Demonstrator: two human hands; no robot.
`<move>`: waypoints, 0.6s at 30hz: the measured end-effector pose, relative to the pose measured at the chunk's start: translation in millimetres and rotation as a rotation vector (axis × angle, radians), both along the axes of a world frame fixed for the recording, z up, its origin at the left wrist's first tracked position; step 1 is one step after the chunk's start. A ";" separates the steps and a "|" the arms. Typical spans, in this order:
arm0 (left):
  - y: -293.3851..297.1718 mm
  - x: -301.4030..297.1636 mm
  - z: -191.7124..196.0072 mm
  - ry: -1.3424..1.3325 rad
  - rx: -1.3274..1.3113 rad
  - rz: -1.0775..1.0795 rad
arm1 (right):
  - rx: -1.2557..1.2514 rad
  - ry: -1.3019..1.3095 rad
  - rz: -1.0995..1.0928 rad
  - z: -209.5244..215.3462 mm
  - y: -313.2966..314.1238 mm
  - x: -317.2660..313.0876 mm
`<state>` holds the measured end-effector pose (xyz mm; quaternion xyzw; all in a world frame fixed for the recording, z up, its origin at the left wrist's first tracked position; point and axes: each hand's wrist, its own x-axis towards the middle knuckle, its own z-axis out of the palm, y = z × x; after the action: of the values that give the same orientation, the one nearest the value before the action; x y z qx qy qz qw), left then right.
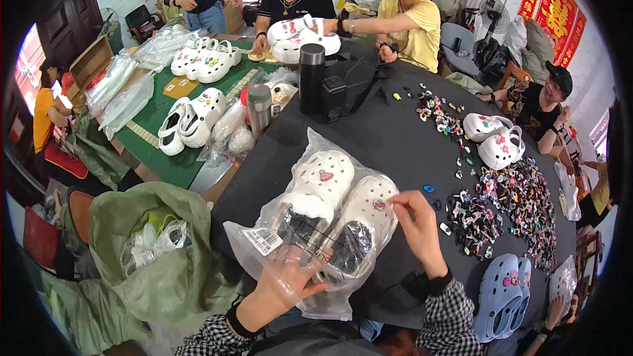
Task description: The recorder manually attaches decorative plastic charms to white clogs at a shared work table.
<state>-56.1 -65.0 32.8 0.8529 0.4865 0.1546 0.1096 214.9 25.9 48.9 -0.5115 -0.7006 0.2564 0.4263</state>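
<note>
In front of me a pair of white clogs (369,214) with small charms on top lies in a clear plastic bag (277,217). A barcode label (262,240) is on the bag's left side. My left hand (280,290) lies at the bag's near end, fingers stretched over the heel openings and thumb apart. Whether its fingertips are under or over the film is hard to see. My right hand (422,231) is by the right clog's outer side, thumb and forefinger close together near a charm (378,204). Anything between those fingertips is too small to make out.
Many loose charms (527,204) cover the right of the black table (402,138). White clogs (494,142) and blue clogs (504,296) stand there. A black flask (312,79) is at the back. A green sack (145,250) stands left. Several people work around; one in yellow (422,33) reaches over white clogs.
</note>
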 end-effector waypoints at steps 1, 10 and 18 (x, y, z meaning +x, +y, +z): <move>1.2 -0.5 -2.0 0.002 0.003 -0.001 | 0.033 -0.026 0.014 -7.3 14.6 5.3; 3.2 -5.0 -6.9 0.046 -0.162 -0.045 | -0.341 -0.174 0.073 -39.2 118.8 16.2; 6.2 -11.6 -25.2 -0.070 0.081 -0.078 | -0.730 -0.225 0.256 -49.7 148.0 -6.1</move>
<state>-67.7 -58.8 7.6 0.8690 0.4421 0.1996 0.0978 208.8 173.9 -0.8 -0.5629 -0.6637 0.4820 0.1018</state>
